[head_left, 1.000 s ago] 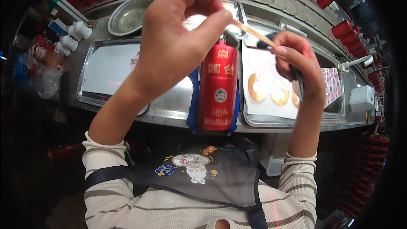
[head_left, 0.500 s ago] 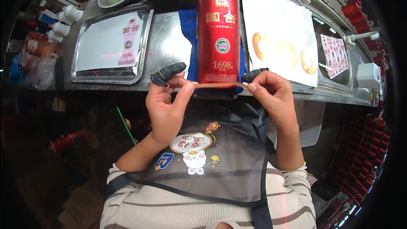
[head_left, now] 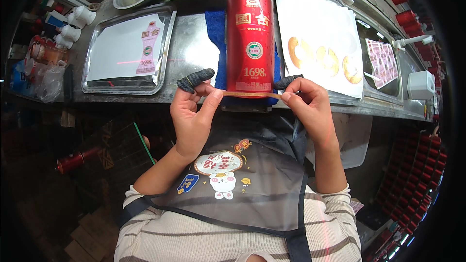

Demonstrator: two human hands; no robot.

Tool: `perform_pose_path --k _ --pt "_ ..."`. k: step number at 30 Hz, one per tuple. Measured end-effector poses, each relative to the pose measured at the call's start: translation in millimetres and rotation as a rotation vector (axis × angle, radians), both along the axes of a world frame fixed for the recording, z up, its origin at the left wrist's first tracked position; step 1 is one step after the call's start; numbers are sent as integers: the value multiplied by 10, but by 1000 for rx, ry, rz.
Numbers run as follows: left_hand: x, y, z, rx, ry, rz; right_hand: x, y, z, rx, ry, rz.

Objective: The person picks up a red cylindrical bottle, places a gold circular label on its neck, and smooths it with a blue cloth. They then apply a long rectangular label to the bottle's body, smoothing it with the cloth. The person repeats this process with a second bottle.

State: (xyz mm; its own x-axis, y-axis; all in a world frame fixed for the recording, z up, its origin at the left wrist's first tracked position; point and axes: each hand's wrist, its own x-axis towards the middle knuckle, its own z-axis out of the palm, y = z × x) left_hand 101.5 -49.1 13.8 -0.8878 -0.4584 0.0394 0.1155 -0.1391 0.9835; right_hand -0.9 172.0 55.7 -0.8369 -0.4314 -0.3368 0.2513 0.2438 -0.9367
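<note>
At the middle of the frame, the left hand and right hand pinch a thin strip, fingers pressed together, by the red bottle's bottom.

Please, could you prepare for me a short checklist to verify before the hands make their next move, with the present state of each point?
1. Left hand pinches one end of the gold strip: ok.
2. Right hand pinches the other end: ok.
3. Strip spans the base end of the red bottle: ok.
4. Bottle's printed front faces the camera: ok.
5. Strip touches the bottle: cannot tell.
6. Knitted finger cover on left hand: ok.
</note>
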Motion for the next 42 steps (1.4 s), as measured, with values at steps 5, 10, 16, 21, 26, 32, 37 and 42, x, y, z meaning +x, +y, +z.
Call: perform_pose_path --k 5,10,16,21,26,32,37,42 --pt "13 4 -18 -1 -19 5 -14 -7 -65 -28 12 -6" --pt "3 -6 -24 5 -44 -1 -10 -20 -75 -21 11 -9" --pt "-12 2 -43 -30 -29 -12 -14 -24 -111 -23 23 -21" --pt "-17 9 -25 -38 -37 -2 -20 -37 -128 -14 25 -10" --pt "-15 -27 -38 -89 -68 -27 -15 -44 -148 9 44 -6" --pt "-138 -147 39 -145 -55 -26 -18 -100 -181 -101 -6 -60" --pt "-226 -137 36 -91 -67 -314 58 -149 -220 -44 39 -8" --pt "-251 -25 -23 -9 -54 -306 71 -181 -256 -36 47 -11"
